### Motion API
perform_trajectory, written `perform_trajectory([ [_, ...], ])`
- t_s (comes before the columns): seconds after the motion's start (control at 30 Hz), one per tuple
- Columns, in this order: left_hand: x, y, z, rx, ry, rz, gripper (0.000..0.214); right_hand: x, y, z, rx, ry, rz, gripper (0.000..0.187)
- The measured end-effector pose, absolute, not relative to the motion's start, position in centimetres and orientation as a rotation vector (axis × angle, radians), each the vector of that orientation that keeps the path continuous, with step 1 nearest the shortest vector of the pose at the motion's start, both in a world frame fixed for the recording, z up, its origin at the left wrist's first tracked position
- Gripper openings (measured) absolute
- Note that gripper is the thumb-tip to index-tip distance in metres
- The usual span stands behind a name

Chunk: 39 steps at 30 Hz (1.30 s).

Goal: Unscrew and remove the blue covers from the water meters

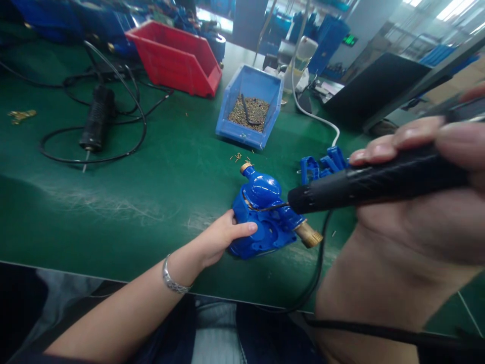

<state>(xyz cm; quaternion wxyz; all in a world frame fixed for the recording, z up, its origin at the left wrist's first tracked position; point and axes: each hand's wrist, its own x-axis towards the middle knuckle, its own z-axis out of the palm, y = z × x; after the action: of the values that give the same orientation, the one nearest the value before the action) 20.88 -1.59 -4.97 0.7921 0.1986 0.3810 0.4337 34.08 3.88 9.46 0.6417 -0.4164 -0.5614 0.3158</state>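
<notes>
On the green bench lies a blue water meter (265, 189) with brass threaded ends, one pointing away from me and one to the lower right. My left hand (223, 235) grips its blue plastic housing (252, 245), thumb on top and fingers hidden behind the near left side. In my right hand (413, 202), close to the camera, is a black electric screwdriver (364, 184). Its thin bit reaches left onto the meter, by the seam between the body and the housing. Whether the tip sits on a screw is too small to tell.
A blue bin (223, 119) of small brass screws holds a bent black hex key (246, 108). Beyond stands a red bin (174, 76). At left lies another black electric screwdriver (96, 119) with looping cable. Loose screws (238, 157) and blue plastic parts (310, 169) lie near the meter.
</notes>
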Motion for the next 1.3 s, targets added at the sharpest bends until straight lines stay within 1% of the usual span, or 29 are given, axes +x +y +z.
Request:
perform_trajectory([
  [0.07, 20.8, -1.6, -5.0, 0.417, 0.821, 0.933, 0.065, 33.4, 4.5, 8.5, -0.809, -1.216, 0.67, 0.009],
  [0.2, 20.9, -1.7, -5.1, 0.378, 0.888, 0.92, 0.071, 32.3, 5.2, 7.3, -0.82, -1.234, 0.791, 0.018],
  [0.33, 21.3, -1.5, -5.0, 0.386, 0.892, 0.944, 0.061, 31.5, 5.8, 7.0, -0.855, -1.224, 0.839, 0.021],
  [0.43, 21.5, -1.3, -4.9, 0.403, 0.906, 0.961, 0.054, 31.1, 6.3, 6.1, -0.918, -1.201, 0.946, 0.025],
  [0.5, 21.7, -1.3, -4.8, 0.406, 0.945, 0.962, 0.056, 30.8, 6.4, 5.1, -0.975, -1.163, 0.993, 0.026],
  [0.6, 22.1, -1.6, -4.8, 0.412, 0.986, 0.988, 0.06, 30.4, 6.3, 3.8, -1.002, -1.141, 0.932, 0.026],
  [0.7, 22.3, -1.8, -4.8, 0.406, 0.977, 1.011, 0.059, 30.2, 6.1, 3.5, -1.022, -1.175, 0.896, 0.025],
  [0.8, 22.4, -1.9, -4.8, 0.405, 0.95, 1.017, 0.058, 30.3, 6.2, 3.8, -1.035, -1.222, 0.877, 0.022],
  [0.9, 22.4, -1.9, -4.9, 0.4, 0.958, 1.007, 0.062, 30.3, 6.3, 4.0, -1.031, -1.239, 0.859, 0.02],
  [1.0, 22.3, -2.0, -5.0, 0.368, 0.974, 0.999, 0.066, 30.2, 6.4, 3.9, -1.019, -1.244, 0.873, 0.021],
  [1.1, 22.3, -2.2, -4.9, 0.343, 0.951, 1.001, 0.065, 30.3, 6.5, 4.1, -1.002, -1.231, 0.916, 0.021],
  [1.2, 22.3, -2.4, -4.8, 0.339, 0.936, 1.019, 0.062, 31.3, 6.6, 6.2, -0.924, -1.169, 0.943, 0.02],
  [1.3, 22.6, -2.7, -4.7, 0.322, 0.946, 1.044, 0.061, 34.0, 7.1, 10.1, -0.828, -1.133, 0.836, 0.013],
])
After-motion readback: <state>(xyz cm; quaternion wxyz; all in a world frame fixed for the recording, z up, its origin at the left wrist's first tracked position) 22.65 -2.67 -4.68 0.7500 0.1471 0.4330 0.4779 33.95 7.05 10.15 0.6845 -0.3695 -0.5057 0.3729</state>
